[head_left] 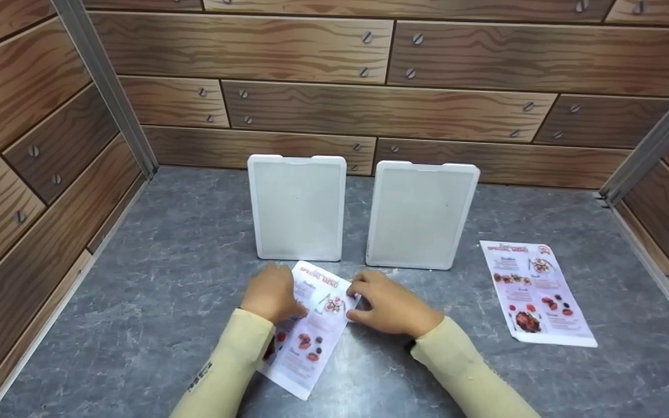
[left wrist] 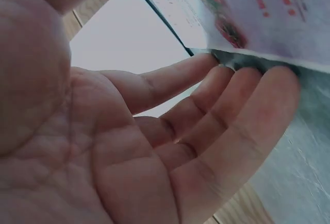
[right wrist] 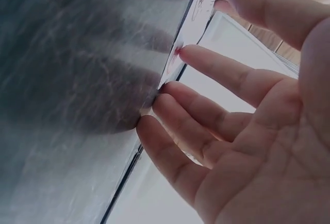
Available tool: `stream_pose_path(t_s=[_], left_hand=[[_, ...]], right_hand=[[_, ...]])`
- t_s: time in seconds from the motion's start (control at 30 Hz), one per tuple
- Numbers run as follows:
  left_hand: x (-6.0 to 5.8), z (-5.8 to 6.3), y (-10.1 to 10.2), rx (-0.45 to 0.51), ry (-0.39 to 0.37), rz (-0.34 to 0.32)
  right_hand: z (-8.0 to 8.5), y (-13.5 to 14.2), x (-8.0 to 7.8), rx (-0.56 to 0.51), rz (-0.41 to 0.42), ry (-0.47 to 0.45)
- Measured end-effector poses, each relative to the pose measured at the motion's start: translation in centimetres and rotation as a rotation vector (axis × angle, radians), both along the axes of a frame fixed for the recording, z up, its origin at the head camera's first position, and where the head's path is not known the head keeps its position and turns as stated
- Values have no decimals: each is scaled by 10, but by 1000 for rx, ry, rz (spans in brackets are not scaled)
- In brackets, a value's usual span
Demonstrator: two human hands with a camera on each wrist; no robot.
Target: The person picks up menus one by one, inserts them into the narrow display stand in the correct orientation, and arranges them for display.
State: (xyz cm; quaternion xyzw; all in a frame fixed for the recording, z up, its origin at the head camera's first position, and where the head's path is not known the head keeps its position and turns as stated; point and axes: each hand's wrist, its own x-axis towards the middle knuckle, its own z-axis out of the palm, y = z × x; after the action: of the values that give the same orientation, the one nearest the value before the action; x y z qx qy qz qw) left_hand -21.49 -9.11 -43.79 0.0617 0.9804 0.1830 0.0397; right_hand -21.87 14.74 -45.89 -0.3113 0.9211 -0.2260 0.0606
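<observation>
A printed menu sheet (head_left: 320,320) headed "SPECIAL MENU" lies slanted on the grey tabletop, between my two hands. My left hand (head_left: 269,293) is at its left edge, thumb over the print. In the left wrist view the fingers (left wrist: 242,126) are loosely bent, tips right at the paper's edge. At the upper right edge is my right hand (head_left: 395,303); its spread fingers (right wrist: 172,157) meet the sheet's side and the table in the right wrist view. Just beyond the sheet stand two white rectangular panels, a left one (head_left: 298,209) and a right one (head_left: 421,215).
A second menu sheet (head_left: 538,296) of the same print lies flat at the right. Wood-plank-patterned walls (head_left: 311,104) enclose the back and both sides of the grey marbled tabletop (head_left: 154,267). The two white panels stand upright near the back wall, a narrow gap between them.
</observation>
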Motion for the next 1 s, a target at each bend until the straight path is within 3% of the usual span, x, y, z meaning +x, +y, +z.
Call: stream_pose_path(t_s=[0.43,0.73,1.0], left_hand=[[2,2,3,4,-18,-10],[-2,-2,5,65,-7,-28],[-4,-6,3,149,38,10]], right_hand=[[1,0,1,15,24,40],[0,0,1,30,16,47],[-1,-1,2,56,15,47]])
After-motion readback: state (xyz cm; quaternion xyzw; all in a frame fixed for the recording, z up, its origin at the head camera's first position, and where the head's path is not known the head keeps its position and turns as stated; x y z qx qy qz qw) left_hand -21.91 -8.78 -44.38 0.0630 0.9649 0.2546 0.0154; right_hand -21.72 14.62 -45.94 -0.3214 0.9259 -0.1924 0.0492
